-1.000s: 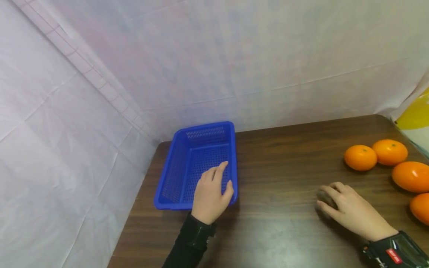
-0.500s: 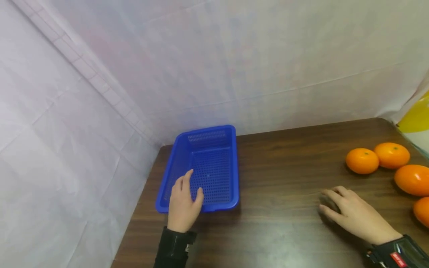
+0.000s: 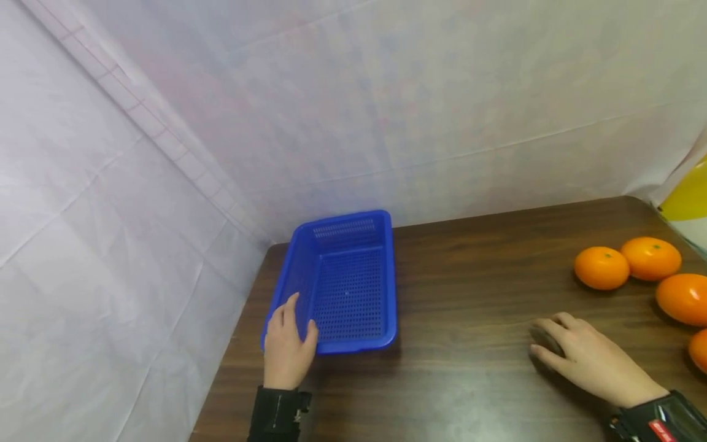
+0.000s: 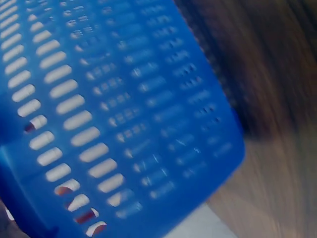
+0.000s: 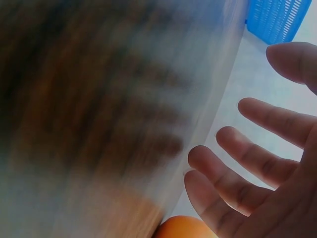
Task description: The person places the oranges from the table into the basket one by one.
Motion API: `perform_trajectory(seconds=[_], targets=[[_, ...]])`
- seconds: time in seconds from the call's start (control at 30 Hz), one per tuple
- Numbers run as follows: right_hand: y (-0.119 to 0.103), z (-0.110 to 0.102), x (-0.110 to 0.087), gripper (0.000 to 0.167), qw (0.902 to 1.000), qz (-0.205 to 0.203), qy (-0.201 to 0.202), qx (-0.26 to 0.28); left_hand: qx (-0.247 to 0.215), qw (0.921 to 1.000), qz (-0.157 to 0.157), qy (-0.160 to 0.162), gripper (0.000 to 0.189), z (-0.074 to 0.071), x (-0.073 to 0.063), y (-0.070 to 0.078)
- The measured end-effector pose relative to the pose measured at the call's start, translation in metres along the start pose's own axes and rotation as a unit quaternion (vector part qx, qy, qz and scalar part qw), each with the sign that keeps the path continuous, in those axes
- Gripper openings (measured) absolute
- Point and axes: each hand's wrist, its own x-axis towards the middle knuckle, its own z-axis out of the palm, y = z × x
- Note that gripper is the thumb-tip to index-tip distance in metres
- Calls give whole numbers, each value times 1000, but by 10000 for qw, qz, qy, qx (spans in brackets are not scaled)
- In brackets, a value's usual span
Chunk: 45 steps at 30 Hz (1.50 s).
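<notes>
A blue plastic basket with slotted walls sits at the left of the brown table, and its inside shows bare. My left hand is at the basket's near left corner, thumb apart from the relaxed fingers, overlapping the rim. The basket's slotted wall fills most of the left wrist view, which hides nearly all of that hand. Over the table's right part is my right hand, holding nothing. Its fingers are spread and loosely bent in the right wrist view.
Several oranges lie at the right of the wood-grain table, beyond and beside the right hand. White sheeting hangs behind the table and along its left side. Something yellow shows past the far right corner.
My left hand has moved left, from over the basket's near right part to its near left corner. The right hand stays almost in place. The whole head view has shifted slightly.
</notes>
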Motion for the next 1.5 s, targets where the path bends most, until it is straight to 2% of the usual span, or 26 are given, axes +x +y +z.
perform_trajectory(seconds=[0.23,0.4,0.53,0.67,0.87,1.0,1.2,1.3,1.5], targets=[[1,-1,-1,52,9999,65,-81,-47,261,9986,77,453,58,3,-3,-10],[5,-3,-2,52,9999,80,-57,-48,282,9980,-239,512,56,2,-6,-13],[10,-8,-1,51,9999,123,13,-81,167,9966,-782,212,59,0,-8,-15],[14,-13,0,56,9997,237,-75,-87,-142,9909,-1334,-56,63,-2,-9,-17],[19,-17,-2,59,9995,303,-86,-97,-905,9792,-1804,-218,70,-1,-11,-25],[24,-21,-2,57,9996,269,10,-127,-1339,9667,-2127,-491,73,-4,-12,-33],[29,-28,2,60,9992,322,-15,-222,-1657,9398,-2797,-1054,73,-17,-14,-40],[31,-32,3,61,9988,384,-33,-306,-1704,9338,-2884,-1254,75,-20,-13,-41],[36,-38,1,59,9984,432,19,-373,-1800,9320,-2821,-1392,75,-18,-11,-42]])
